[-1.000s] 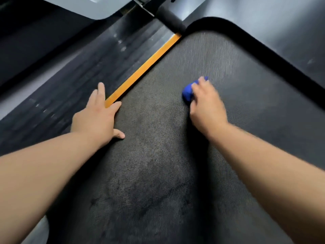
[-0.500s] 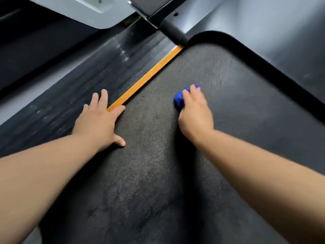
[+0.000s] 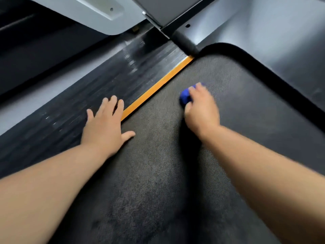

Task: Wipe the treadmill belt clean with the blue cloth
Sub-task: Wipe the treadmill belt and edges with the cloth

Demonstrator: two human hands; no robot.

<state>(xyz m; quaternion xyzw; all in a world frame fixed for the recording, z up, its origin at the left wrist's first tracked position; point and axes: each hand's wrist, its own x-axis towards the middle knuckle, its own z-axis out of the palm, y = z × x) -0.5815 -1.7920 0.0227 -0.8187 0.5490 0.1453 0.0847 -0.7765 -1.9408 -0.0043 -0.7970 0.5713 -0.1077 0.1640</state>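
Bunched bright-blue cloth (image 3: 185, 99) down on dark textured treadmill belt (image 3: 158, 173), far part, nr thin orange edge strip (image 3: 154, 88) but apart from it. Gripped by right hand (image 3: 202, 111), fingers curled over top; bit blurred. Left hand (image 3: 105, 130) flat, fingers straight & spread, holding nothing: fingertips on ribbed black side rail (image 3: 79, 103), thumb on belt. Pale grey housing (image 3: 91, 13) beyond.

Cloth (image 3: 185, 98) on belt (image 3: 158, 173), under right hand (image 3: 202, 110)
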